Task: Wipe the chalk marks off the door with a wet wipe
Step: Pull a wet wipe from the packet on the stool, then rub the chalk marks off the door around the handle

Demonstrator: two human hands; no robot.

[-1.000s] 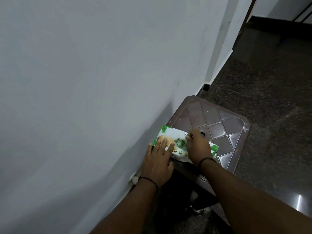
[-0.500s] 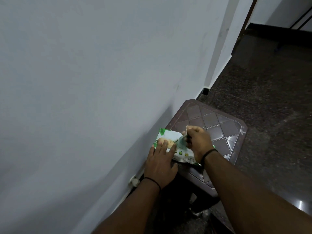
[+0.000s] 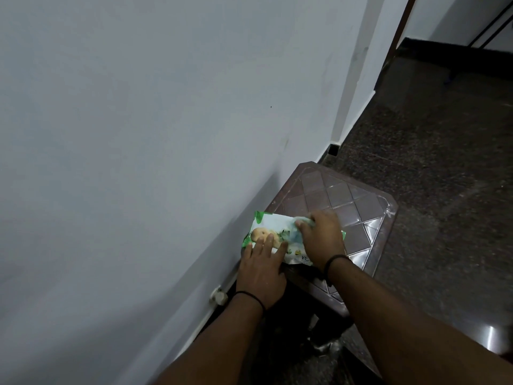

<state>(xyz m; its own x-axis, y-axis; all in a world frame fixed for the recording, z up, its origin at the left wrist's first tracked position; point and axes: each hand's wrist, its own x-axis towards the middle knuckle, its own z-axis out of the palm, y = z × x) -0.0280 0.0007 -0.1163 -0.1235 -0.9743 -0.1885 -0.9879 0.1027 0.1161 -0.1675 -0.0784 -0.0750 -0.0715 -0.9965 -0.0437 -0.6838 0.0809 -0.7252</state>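
A green and white pack of wet wipes (image 3: 270,227) lies on the near left corner of a brown plastic stool (image 3: 358,201) beside the wall. My left hand (image 3: 261,269) presses flat on the pack's near end with straight fingers. My right hand (image 3: 322,237) covers the pack's middle and right part, its fingertips curled and pinching something pale at the pack's top, likely the flap or a wipe. No door with chalk marks can be made out in view.
A pale painted wall (image 3: 152,134) fills the left side. Dark speckled stone floor (image 3: 444,162) spreads to the right. A brown door frame edge (image 3: 401,26) stands at the top right. A small white fitting (image 3: 218,297) sticks out low on the wall.
My right hand has shifted from the pack's right part toward its middle, fingers closing on the top. The left hand stays pressed on the pack. The view has drifted slightly.
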